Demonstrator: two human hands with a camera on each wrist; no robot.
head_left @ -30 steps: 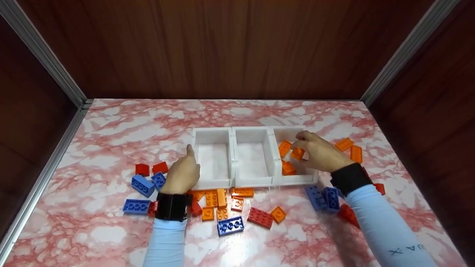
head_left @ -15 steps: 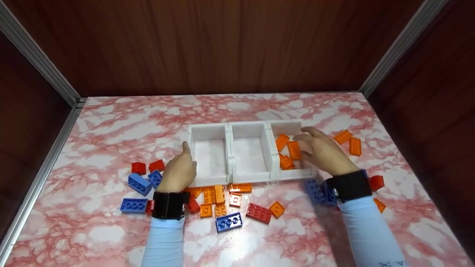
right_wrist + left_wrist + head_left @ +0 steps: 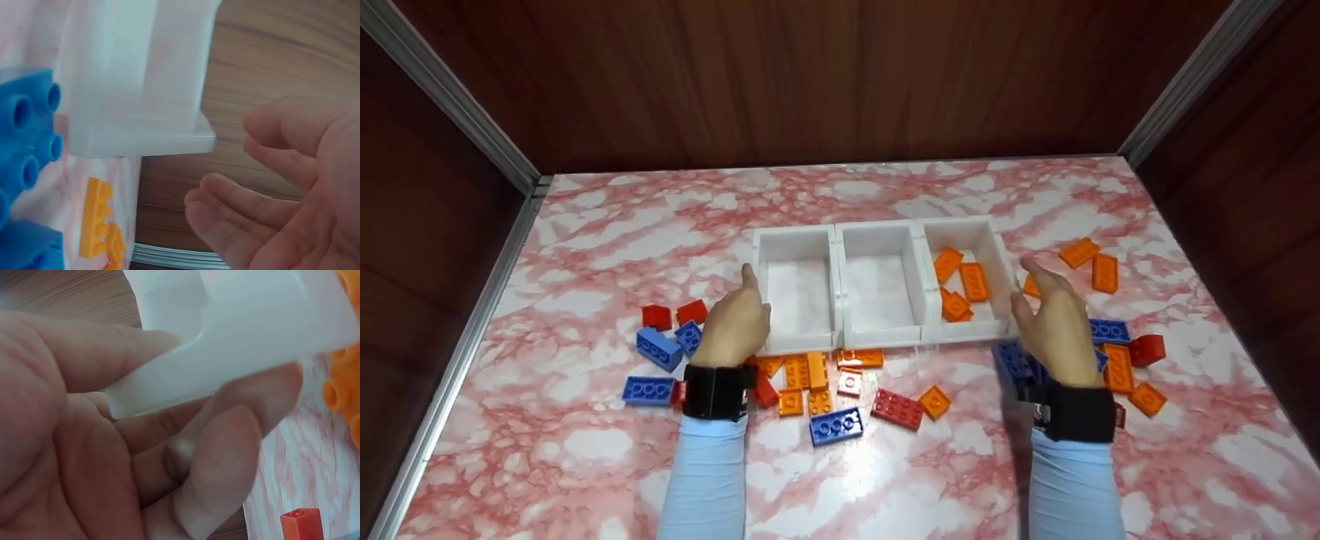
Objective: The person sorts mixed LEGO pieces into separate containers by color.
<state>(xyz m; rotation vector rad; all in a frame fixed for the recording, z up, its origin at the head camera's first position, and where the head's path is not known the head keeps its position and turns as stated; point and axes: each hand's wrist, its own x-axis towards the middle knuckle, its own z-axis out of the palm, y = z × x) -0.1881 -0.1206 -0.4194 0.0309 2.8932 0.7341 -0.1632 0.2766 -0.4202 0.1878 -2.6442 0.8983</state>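
Grip: your left hand (image 3: pixel 733 324) pinches the white plastic three-compartment bin (image 3: pixel 883 334); right of it, your empty right hand (image 3: pixel 1057 324) hangs loose near an orange plastic brick (image 3: pixel 1032 286), likely light, stiff; pinch its sides.

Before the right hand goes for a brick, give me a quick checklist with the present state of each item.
1. Left hand steadies the white box: ok, it grips a wall.
2. Right hand free: ok, fingers apart, holding nothing.
3. Right compartment one colour only: ok, just orange bricks show there.
4. No orange left on the table: not ok, loose orange pieces lie right of the box and in front of it.
5. Everything under the right wrist accounted for: cannot tell, the hand and black wristband block the view.
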